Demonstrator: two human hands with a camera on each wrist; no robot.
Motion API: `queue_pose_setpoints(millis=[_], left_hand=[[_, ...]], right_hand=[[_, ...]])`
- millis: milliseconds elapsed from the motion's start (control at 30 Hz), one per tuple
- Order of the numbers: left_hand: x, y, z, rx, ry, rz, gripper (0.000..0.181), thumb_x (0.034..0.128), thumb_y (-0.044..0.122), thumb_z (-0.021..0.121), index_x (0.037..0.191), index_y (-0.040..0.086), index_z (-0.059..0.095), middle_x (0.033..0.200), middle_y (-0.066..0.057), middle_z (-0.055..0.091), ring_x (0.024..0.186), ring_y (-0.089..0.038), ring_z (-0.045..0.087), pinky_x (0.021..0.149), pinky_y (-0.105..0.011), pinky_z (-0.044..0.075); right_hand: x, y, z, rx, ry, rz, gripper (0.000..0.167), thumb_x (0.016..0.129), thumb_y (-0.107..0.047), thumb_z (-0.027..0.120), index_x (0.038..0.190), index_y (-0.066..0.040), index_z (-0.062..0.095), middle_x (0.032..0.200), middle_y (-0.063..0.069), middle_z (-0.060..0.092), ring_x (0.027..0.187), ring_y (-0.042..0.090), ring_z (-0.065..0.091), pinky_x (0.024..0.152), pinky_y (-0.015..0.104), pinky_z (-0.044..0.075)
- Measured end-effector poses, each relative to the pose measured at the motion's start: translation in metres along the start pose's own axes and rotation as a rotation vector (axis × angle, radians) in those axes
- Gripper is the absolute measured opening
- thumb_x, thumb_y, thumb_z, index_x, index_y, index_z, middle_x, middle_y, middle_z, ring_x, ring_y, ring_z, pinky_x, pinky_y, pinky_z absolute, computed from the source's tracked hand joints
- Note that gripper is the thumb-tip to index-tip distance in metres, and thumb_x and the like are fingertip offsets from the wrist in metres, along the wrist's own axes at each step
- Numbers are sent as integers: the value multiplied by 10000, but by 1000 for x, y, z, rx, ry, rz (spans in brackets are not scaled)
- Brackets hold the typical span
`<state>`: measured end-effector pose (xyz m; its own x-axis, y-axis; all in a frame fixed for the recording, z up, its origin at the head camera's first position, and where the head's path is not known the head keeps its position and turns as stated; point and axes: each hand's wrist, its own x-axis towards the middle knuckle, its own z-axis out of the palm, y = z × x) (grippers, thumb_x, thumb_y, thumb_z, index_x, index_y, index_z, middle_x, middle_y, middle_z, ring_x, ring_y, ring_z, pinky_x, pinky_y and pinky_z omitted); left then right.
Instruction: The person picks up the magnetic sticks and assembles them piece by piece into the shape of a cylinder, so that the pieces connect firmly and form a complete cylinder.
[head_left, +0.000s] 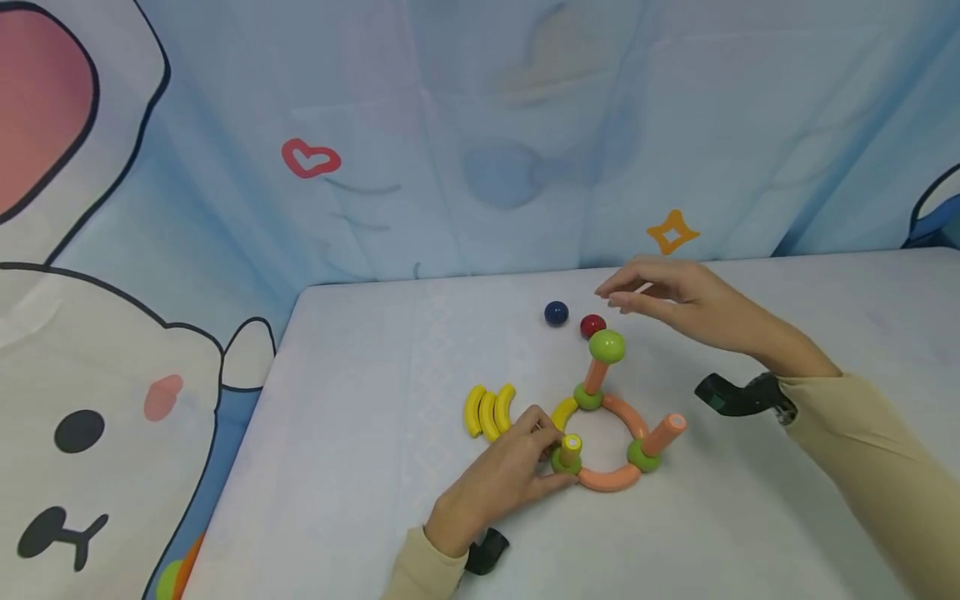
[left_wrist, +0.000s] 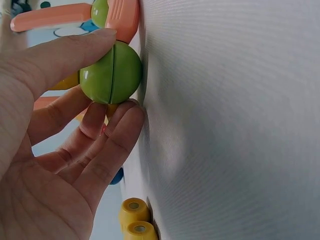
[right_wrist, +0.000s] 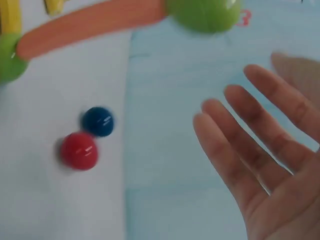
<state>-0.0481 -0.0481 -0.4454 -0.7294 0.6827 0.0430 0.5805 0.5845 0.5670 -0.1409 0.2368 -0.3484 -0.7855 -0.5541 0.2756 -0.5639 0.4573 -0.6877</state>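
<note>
My left hand (head_left: 501,473) pinches a green ball (left_wrist: 111,75) between thumb and fingers at the near left corner of a ring on the table. That ring joins green balls with curved orange rods (head_left: 609,480) and one curved yellow rod (head_left: 564,411). A short yellow rod (head_left: 572,447) stands up from the held ball. At the ring's far corner, an upright orange rod (head_left: 596,377) carries another green ball (head_left: 607,347) on top. My right hand (head_left: 678,298) hovers behind and right of this top ball, fingers extended, holding nothing. Another orange rod (head_left: 665,434) slants upward at the right corner.
Behind the ring lie a red ball (head_left: 591,323) and a dark blue ball (head_left: 556,313). Several curved yellow rods (head_left: 487,412) lie side by side left of the ring. A printed blue curtain (head_left: 450,167) hangs along the table's back edge.
</note>
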Motion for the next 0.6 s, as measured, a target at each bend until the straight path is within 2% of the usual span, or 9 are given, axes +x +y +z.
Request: queue_pose_setpoints(millis=[100, 200, 267, 367, 500, 600], left_hand=[[0, -1, 0, -15, -4, -7, 319, 921, 264, 838, 1144, 62, 732, 1103, 10, 540, 867, -19, 481, 766, -77, 431], [0, -2, 2, -35, -13, -7, 322, 921, 261, 838, 1150, 61, 733, 1103, 12, 545, 884, -22, 508, 788, -77, 446], [0, -1, 2, -50, -17, -8, 326, 920, 262, 838, 1153, 60, 733, 1105, 14, 546, 905, -22, 532, 810, -76, 458], [-1, -1, 4, -67, -20, -2, 333, 919, 264, 838, 1158, 58, 731, 1105, 17, 546, 932, -20, 553, 835, -79, 470], [0, 0, 4, -90, -26, 5, 334, 922, 260, 833, 1167, 60, 727, 1105, 26, 540, 954, -1, 562, 851, -77, 472], [0, 0, 3, -99, -26, 5, 327, 922, 258, 833, 1163, 65, 728, 1097, 35, 531, 954, 7, 564, 850, -75, 473]], right_hand=[[6, 29, 11, -28, -30, 69, 293, 987, -2, 701, 1261, -104, 718, 1226, 17, 685, 1125, 174, 640, 952, 321, 561], [10, 54, 27, -34, -145, 132, 370, 966, 87, 663, 1316, -33, 684, 1349, 129, 631, 1257, 331, 586, 1032, 528, 524], [10, 67, 37, -24, -209, 166, 438, 952, 144, 622, 1367, 6, 649, 1417, 194, 582, 1316, 409, 542, 1061, 606, 480], [8, 78, 46, -47, -222, 177, 443, 942, 158, 624, 1365, 29, 650, 1406, 221, 581, 1302, 434, 550, 1064, 611, 473], [-1, 84, 44, -126, -160, 161, 408, 919, 107, 718, 1315, 11, 697, 1271, 184, 647, 1177, 387, 621, 992, 572, 532], [-9, 85, 37, -172, -124, 197, 389, 892, 73, 772, 1271, -6, 729, 1178, 144, 673, 1093, 340, 654, 940, 532, 567]])
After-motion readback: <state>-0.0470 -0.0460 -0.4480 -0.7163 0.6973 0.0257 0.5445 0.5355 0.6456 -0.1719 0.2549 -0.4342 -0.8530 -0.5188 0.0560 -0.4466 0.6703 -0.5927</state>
